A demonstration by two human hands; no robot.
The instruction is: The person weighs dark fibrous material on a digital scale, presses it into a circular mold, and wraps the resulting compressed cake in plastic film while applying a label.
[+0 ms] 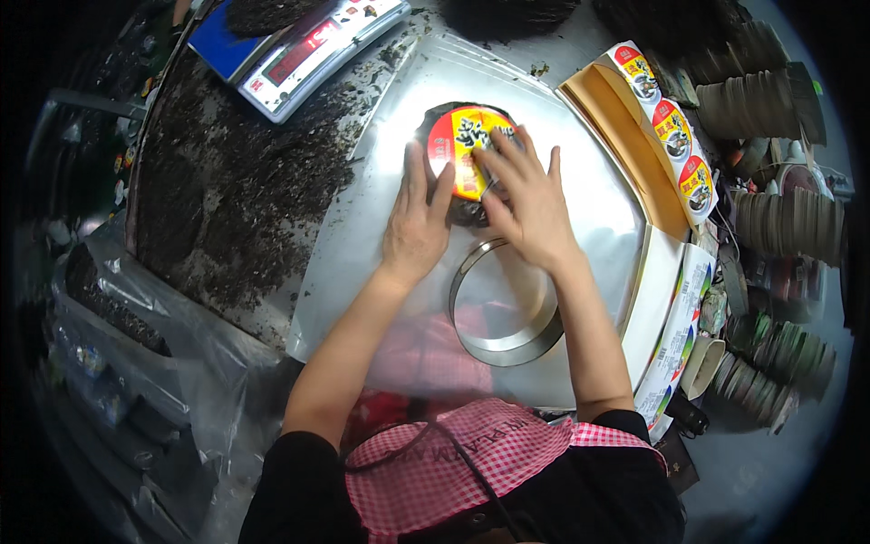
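A round red-and-yellow label (452,153) with printed writing lies on a dark disc of what looks like dried seaweed (469,215). My left hand (421,211) rests along the disc's left side, thumb near the label's lower edge. On the right, my right hand (523,194) spreads its fingers over the label, covering part of it. Neither hand appears to grip anything. A shiny metal ring (510,357) stands on the pale, glossy work sheet (360,272) just below the disc, partly behind my right forearm.
A digital scale (289,81) with dark dried material (262,17) on it stands at upper left. Loose dark flakes (238,190) cover the table's left part. A cardboard box (625,149) with round labels (673,132) borders the right side, near label stacks (788,217). Clear plastic (231,381) hangs at lower left.
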